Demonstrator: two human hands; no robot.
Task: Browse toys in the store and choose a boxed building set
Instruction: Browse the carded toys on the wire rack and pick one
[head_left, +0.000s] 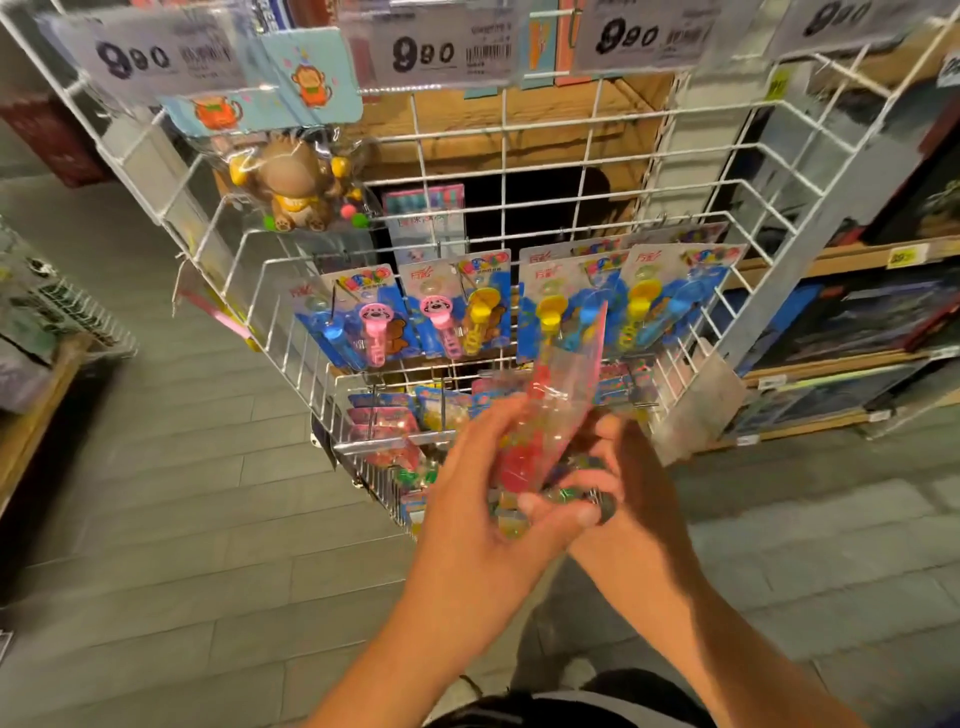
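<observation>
Both of my hands hold one clear plastic toy packet (563, 395) with red and pink contents, in front of the lowest basket of a white wire rack (545, 150). My left hand (483, 499) grips the packet's lower left side, fingers wrapped under it. My right hand (631, 499) holds its lower right side from behind. The packet tilts up and to the right. Boxed sets (852, 322) lie on wooden shelves at the right, dark and blurred, beyond my hands' position.
Blue carded bubble-wand toys (452, 306) hang in a row across the rack. A bagged monkey figure (296, 182) hangs higher left. Price tags reading 9.90 (431, 52) line the top. Another wire display (57, 317) stands far left. Grey plank floor (182, 519) surrounds the rack.
</observation>
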